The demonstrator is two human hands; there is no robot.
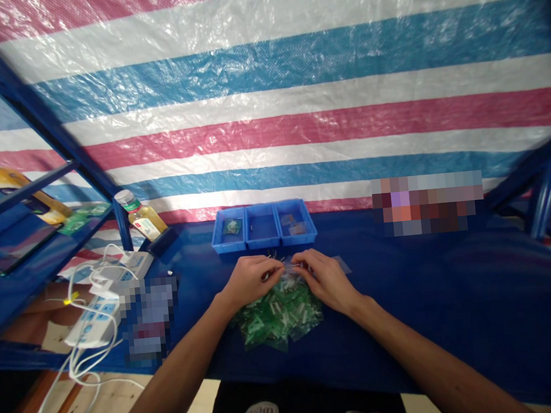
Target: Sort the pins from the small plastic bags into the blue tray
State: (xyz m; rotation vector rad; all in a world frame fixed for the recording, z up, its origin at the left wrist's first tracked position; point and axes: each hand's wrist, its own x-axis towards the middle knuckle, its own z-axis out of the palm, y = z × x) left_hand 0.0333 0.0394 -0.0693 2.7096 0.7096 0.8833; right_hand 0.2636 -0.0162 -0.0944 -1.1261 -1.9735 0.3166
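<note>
My left hand (255, 277) and my right hand (325, 278) meet over the table, thumbs and fingertips pinched close together. Between them is a small clear plastic bag (289, 269), with fingers of both hands closed on its edges; its contents are too small to make out. Under and in front of my hands lies a pile of small green-tinted clear bags (280, 318) with little metal-looking parts inside. A few thin dark pieces (276, 255) lie just beyond my fingertips. Another clear bag (342, 265) sits flat beside my right hand.
Behind my hands stands a blue three-compartment tray (264, 243); small packets lie in its outer compartments. At left are power strips (93, 322) with tangled white cables, a blurred-out item (150, 317) and a drink bottle (144, 218). Another person's arm (48, 310) shows at far left.
</note>
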